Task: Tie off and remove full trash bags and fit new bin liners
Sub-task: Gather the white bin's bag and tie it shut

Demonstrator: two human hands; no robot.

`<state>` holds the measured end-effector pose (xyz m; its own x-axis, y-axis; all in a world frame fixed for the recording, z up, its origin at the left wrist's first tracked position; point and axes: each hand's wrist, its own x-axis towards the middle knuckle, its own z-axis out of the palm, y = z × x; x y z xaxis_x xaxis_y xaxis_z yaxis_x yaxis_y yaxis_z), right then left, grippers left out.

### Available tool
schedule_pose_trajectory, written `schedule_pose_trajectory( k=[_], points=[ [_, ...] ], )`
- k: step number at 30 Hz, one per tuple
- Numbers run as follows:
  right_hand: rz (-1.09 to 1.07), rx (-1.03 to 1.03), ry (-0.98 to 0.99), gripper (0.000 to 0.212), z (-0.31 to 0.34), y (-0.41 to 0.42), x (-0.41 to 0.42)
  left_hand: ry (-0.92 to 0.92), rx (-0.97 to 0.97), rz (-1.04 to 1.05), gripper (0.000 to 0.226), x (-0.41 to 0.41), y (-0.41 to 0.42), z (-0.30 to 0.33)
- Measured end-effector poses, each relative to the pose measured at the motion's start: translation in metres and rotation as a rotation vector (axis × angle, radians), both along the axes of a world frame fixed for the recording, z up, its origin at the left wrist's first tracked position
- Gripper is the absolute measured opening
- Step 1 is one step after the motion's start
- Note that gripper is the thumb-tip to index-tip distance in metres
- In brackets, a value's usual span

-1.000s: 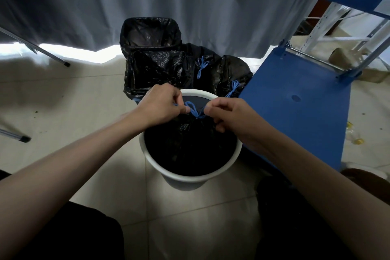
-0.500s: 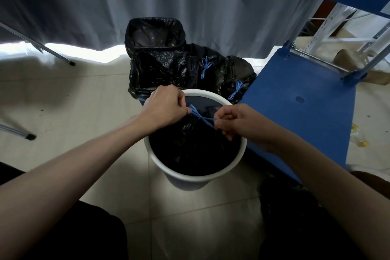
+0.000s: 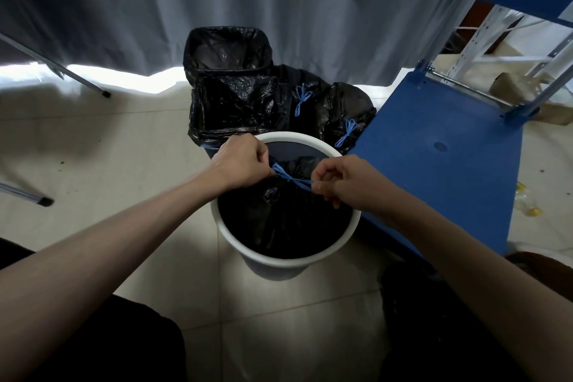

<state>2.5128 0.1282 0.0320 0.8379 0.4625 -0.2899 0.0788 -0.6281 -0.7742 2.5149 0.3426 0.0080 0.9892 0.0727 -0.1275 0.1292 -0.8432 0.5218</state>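
A round white bin (image 3: pixel 288 260) stands on the tiled floor in front of me with a gathered black trash bag (image 3: pixel 279 220) inside it. A blue drawstring (image 3: pixel 293 178) stretches across the bag's neck. My left hand (image 3: pixel 242 164) grips one end of the drawstring at the bin's far-left rim. My right hand (image 3: pixel 344 183) pinches the other end over the bin's right side. The string runs taut between the two hands.
Behind the bin stands a square bin with a black liner (image 3: pixel 228 84). Two tied black bags with blue bows (image 3: pixel 328 108) lie to its right. A blue shelf platform (image 3: pixel 440 152) is close on the right, a grey curtain (image 3: pixel 124 9) behind, and metal legs (image 3: pixel 43 200) on the left.
My hands have drawn apart, the right one moving right, and the blue drawstring between them has lengthened and tightened over the bag's neck.
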Motion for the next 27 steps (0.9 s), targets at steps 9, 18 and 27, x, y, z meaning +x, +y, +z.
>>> schedule_pose_trajectory(
  k=[9, 18, 27],
  points=[
    [-0.179, 0.518, 0.16, 0.021, 0.002, 0.015, -0.004, 0.071, -0.052, -0.145, 0.016, -0.002, 0.013, 0.031],
    [-0.219, 0.566, 0.184, 0.016, -0.003, 0.026, 0.004, 0.167, -0.148, -0.218, 0.01, -0.011, 0.035, 0.075],
    [-0.064, 0.38, 0.0, 0.009, 0.001, 0.038, 0.003, 0.179, -0.626, -0.097, 0.017, -0.005, 0.016, 0.082]
  ],
)
